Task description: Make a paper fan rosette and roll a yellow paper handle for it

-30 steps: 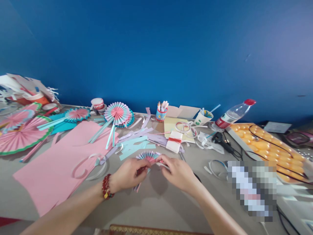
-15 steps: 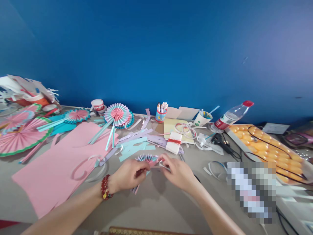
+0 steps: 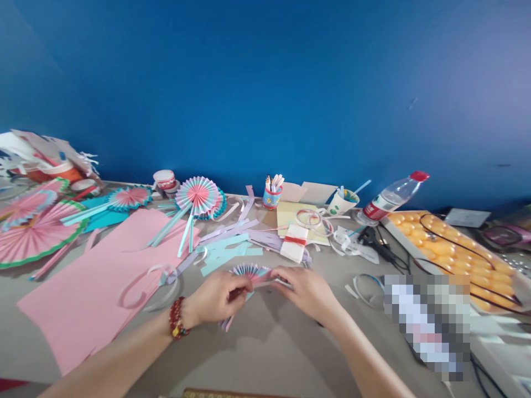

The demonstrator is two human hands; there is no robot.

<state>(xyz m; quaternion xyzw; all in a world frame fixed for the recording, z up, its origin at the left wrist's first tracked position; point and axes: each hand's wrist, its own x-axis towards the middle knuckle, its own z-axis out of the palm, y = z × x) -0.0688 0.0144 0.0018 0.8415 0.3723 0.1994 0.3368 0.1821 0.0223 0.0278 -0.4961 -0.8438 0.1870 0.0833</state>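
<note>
On the tabletop, a pink sheet lies left, with finished fans beyond it. Near centre, left hand and right hand each pinch a small pleated fan. It is about half spread and seemingly not yet closed into a round.

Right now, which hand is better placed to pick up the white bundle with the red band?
Probably the right hand: it sits just in front of the white bundle, pinching only the edge of the small paper fan. The left hand grips the fan's base, farther away.
</note>
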